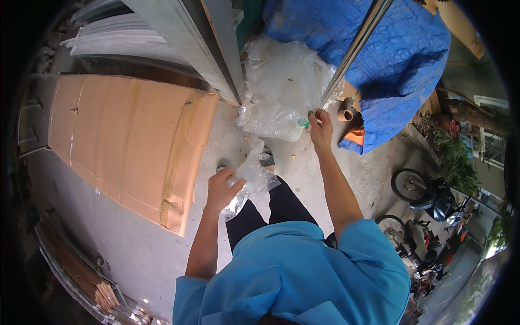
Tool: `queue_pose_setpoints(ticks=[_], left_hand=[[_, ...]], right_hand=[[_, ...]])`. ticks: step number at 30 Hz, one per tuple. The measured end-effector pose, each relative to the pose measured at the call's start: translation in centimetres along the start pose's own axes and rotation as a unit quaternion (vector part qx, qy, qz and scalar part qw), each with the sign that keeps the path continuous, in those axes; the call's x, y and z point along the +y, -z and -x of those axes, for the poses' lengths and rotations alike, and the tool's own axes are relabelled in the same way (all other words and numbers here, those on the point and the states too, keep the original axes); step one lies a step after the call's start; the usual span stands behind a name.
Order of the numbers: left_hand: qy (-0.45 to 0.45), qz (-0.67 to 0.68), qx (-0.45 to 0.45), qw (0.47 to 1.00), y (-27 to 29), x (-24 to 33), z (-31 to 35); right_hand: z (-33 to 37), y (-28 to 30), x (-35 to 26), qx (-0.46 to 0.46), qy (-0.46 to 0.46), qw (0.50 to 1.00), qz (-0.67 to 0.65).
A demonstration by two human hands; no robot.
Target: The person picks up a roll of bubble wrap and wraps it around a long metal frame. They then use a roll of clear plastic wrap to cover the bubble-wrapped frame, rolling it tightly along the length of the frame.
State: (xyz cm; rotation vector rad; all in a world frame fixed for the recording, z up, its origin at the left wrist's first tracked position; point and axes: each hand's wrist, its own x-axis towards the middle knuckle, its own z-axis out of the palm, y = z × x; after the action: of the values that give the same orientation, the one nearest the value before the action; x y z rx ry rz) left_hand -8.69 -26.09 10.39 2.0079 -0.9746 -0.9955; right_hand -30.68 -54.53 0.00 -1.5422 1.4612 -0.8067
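Note:
My left hand (pixel 222 189) is closed round a crumpled piece of clear plastic film (pixel 251 181), which hangs in front of my legs. My right hand (pixel 322 130) is raised farther out, its fingertips pinched together. A small green thing (pixel 305 123) shows at those fingertips; its kind is too small to make out. Just beyond the same fingers is the lower end of a shiny metal pole (pixel 352 54); whether they touch it I cannot tell. Beneath and behind the right hand lies a pile of clear plastic sheeting (pixel 281 86).
A large flattened cardboard box (pixel 124 141) is on the left, by a grey metal post (pixel 189 38). A blue tarp (pixel 406 59) covers things at the far right, with a cardboard tube (pixel 345 115) beside it. Motorbikes (pixel 428 192) stand on the right. Planks (pixel 81 260) lie lower left.

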Motion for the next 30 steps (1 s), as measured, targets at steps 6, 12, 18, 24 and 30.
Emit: queue_pose_setpoints(ticks=[6,12,18,24,30], left_hand=[[-0.097,-0.021,-0.018,0.995,-1.0,3.3,-2.5],[-0.181,0.001,0.003,0.983,-0.6,7.0,-2.7],[-0.093,0.000,-0.145,0.985,1.5,4.8,-1.1],[0.017,-0.085,-0.113,0.990,3.4,0.8,1.8],[0.039,-0.120,-0.091,0.988,3.8,0.0,2.7]], right_hand=[[1.5,4.5,-7.7,-0.182,-0.037,0.972,-0.145],[7.7,5.3,-14.7,-0.362,0.266,0.889,0.084],[9.3,2.6,-14.2,-0.579,-0.034,0.801,-0.152],[0.1,-1.8,-4.0,0.078,0.016,0.992,0.102],[-3.5,-3.3,1.5,0.046,0.038,0.979,0.195]])
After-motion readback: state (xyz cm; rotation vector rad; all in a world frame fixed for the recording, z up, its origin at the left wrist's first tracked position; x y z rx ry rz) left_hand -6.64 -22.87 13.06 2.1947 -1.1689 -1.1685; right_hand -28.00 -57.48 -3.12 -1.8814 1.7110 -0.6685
